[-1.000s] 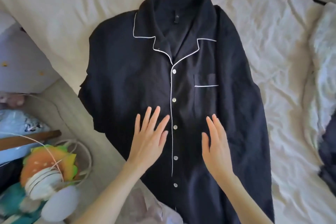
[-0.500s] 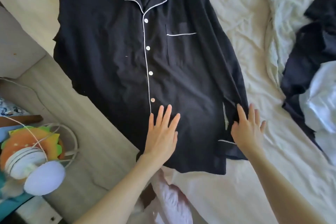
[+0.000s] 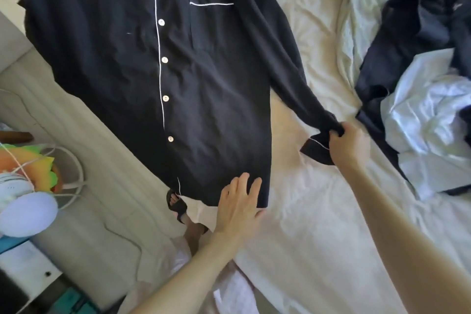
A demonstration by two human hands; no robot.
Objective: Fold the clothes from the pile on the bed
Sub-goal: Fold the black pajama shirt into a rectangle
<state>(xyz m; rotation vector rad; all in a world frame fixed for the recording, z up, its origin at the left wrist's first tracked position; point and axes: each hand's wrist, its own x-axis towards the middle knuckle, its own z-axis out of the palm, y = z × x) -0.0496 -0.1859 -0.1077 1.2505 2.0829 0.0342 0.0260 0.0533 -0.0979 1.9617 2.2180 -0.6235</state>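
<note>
Right hand (image 3: 348,144) grips the shirt (image 3: 142,64) sleeve cuff (image 3: 317,148); left hand (image 3: 238,205) presses flat on its hem.

The shirt (image 3: 132,58) is black with thin white piping along its front edge, pocket top and cuff, and 5 pale round buttons (image 3: 164,59) run down it. The bed sheet (image 3: 305,224) is cream, and the pile of clothes (image 3: 420,99) on it mixes black with light blue-white cloth. A sandal (image 3: 175,204) below the hem is black, the floor (image 3: 96,166) is pale wood grain, and a toy (image 3: 33,160) at the left is orange, yellow and green.
</note>
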